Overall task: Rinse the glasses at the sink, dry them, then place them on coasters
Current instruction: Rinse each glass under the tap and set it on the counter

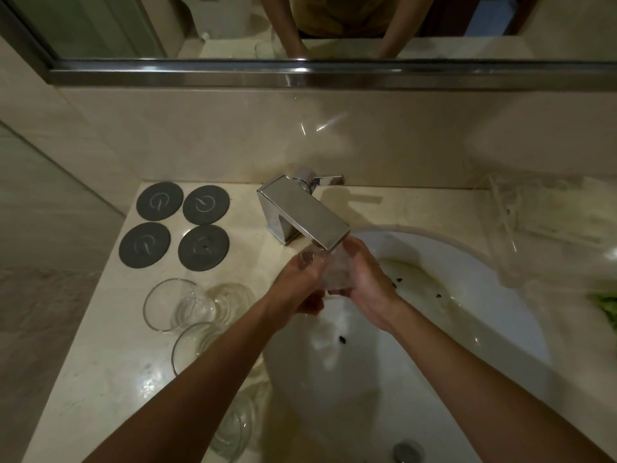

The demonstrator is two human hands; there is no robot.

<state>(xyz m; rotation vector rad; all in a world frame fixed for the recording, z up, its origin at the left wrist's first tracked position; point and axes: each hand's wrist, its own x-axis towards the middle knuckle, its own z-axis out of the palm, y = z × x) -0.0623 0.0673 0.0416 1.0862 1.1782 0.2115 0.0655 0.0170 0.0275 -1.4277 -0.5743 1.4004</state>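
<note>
Cupping one glass [330, 272] between our left hand [300, 285] and right hand [364, 282], fingers curled round it, we held it under the faucet [302, 212] over the sink [467, 262], apparently to rinse it, while other glasses [177, 305] waited on the tabletop [110, 372] near four bare coasters [182, 225].

The glass [329, 272] under the tap [302, 212] is blurred and largely covered by both hands; its shape and rim cannot be made out. The left forearm hides part of the second counter glass [197, 345]. A third glass [233, 429] is partly covered too. The drain [408, 452] is cut by the bottom edge. The green item [606, 307] is cut by the right edge, unidentifiable.
</note>
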